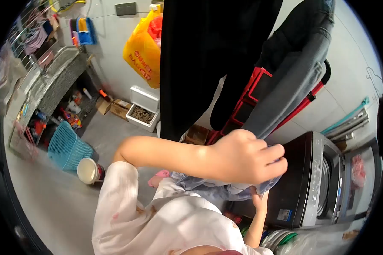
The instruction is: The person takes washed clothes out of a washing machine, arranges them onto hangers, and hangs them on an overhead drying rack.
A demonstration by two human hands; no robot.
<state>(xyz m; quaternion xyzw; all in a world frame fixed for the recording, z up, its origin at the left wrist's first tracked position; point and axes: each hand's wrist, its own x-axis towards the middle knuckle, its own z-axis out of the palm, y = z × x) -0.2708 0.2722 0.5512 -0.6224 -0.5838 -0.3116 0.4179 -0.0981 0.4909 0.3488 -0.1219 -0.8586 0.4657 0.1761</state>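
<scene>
My left arm reaches across in front of me, and my left hand (249, 158) is closed, fingers curled over part of a light blue garment (232, 191). The cloth hangs bunched below that hand and in front of my body; its exact kind is hidden by the folds. Lower down, my right hand (259, 202) grips the garment's right side, its fingers partly hidden by the cloth. Just beyond my left hand hang grey jeans (291, 89) and black trousers (208, 63).
An open top-loading washing machine (312, 182) stands at the right. Behind the hanging clothes is a red folding ladder (253, 91). To the left are a blue plastic basket (70, 146), a white bucket (89, 171) and a foam box (144, 108). A yellow bag (142, 51) hangs on the wall.
</scene>
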